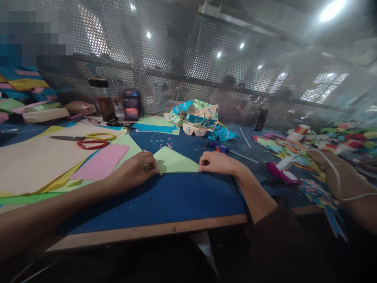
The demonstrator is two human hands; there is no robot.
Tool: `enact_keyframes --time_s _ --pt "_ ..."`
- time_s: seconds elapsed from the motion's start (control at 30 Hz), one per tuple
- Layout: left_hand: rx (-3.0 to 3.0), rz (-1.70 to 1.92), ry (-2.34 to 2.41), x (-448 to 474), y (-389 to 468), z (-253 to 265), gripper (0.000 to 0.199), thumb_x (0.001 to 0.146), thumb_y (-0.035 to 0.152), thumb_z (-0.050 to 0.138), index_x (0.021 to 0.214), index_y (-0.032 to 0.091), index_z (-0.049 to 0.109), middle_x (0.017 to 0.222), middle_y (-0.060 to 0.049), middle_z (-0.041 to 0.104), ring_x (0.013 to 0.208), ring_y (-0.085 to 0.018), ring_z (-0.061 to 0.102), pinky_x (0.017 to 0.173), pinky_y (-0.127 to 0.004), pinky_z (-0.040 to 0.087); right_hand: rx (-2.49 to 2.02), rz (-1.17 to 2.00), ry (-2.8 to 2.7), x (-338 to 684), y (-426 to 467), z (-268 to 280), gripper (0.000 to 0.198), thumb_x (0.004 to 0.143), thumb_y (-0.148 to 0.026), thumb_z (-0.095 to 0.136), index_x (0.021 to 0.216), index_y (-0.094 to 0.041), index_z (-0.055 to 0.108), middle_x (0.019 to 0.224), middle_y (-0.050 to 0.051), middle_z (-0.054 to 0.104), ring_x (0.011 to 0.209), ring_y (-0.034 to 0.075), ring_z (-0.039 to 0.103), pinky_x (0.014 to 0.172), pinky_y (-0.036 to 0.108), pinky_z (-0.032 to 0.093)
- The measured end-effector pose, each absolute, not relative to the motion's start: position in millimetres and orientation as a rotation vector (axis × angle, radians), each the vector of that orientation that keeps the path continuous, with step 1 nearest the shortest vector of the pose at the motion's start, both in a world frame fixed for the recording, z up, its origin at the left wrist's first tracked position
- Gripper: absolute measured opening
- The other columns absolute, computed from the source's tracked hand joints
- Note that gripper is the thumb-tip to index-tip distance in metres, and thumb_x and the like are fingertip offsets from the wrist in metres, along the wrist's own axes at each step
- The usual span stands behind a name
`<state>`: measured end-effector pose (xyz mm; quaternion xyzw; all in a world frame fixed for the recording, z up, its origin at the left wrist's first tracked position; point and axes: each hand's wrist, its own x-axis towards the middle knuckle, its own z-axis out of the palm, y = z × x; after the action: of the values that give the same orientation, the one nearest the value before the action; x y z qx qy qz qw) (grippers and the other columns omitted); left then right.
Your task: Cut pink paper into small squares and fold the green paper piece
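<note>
A light green paper (176, 162), folded into a triangle, lies on the blue table with its long edge towards me. My left hand (143, 167) is closed on its left corner, and my right hand (216, 162) pinches the right corner. Under and beside my left forearm are sheets of coloured paper (44, 157), with a smaller pink sheet (101, 162) on top. A pair of scissors (91, 139) with one red and one yellow handle rests on the sheets. Just beyond my right hand lies a blue glue gun (218, 147).
Behind the green paper is a pile of cut paper shapes (197, 120). A bottle (105, 100) and a phone (132, 104) stand at the back left. On the right, another person's arm (344, 177) is near a magenta device (284, 173). The table's wooden edge (153, 230) runs in front.
</note>
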<state>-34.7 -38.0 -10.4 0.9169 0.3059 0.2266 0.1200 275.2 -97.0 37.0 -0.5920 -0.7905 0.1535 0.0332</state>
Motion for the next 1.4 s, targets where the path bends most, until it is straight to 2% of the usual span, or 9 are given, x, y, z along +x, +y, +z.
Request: enact_keyframes --time_s 0.47,0.67,1.07,1.27,1.4 --pt "2.698 0.682 0.861 -35 -37 -13 0.022 0.091 0.038 0.054 0.078 0.022 0.061 0.085 -0.003 0.062 0.093 -0.022 0.057 0.087 -0.037 0.043 -1.867 0.476 -2.446 284 -97 38 0.02 0.079 -0.04 0.066 0.079 -0.021 0.072 0.089 0.003 0.072 0.077 0.017 0.064 0.06 0.024 0.038" --pt "2.688 0.666 0.869 -35 -38 -10 0.024 0.091 0.039 0.053 0.079 0.02 0.06 0.087 -0.004 0.061 0.092 -0.022 0.055 0.083 -0.036 0.044 -1.885 0.484 -2.455 291 -95 36 0.021 0.078 -0.041 0.066 0.08 -0.021 0.073 0.088 0.004 0.072 0.076 0.018 0.064 0.06 0.025 0.038" --pt "2.686 0.671 0.882 -35 -39 -9 0.024 0.091 0.04 0.053 0.078 0.021 0.061 0.086 -0.004 0.061 0.094 -0.023 0.057 0.087 -0.038 0.045 -1.954 0.485 -2.465 294 -97 42 0.02 0.078 -0.041 0.066 0.079 -0.022 0.073 0.091 0.003 0.073 0.076 0.018 0.064 0.059 0.025 0.038" --pt "2.696 0.659 0.873 -35 -39 -9 0.024 0.091 0.039 0.054 0.078 0.02 0.061 0.085 -0.004 0.063 0.094 -0.022 0.057 0.089 -0.038 0.044 -1.985 0.489 -2.468 295 -99 44 0.017 0.076 -0.038 0.066 0.075 -0.022 0.071 0.081 0.001 0.073 0.073 0.017 0.063 0.057 0.025 0.036" --pt "2.689 0.667 0.881 -35 -40 -8 0.025 0.091 0.04 0.053 0.077 0.021 0.061 0.085 -0.004 0.062 0.094 -0.023 0.057 0.084 -0.035 0.045 -2.017 0.468 -2.468 294 -101 46 0.016 0.077 -0.037 0.065 0.075 -0.023 0.071 0.08 0.0 0.073 0.073 0.017 0.063 0.056 0.026 0.035"
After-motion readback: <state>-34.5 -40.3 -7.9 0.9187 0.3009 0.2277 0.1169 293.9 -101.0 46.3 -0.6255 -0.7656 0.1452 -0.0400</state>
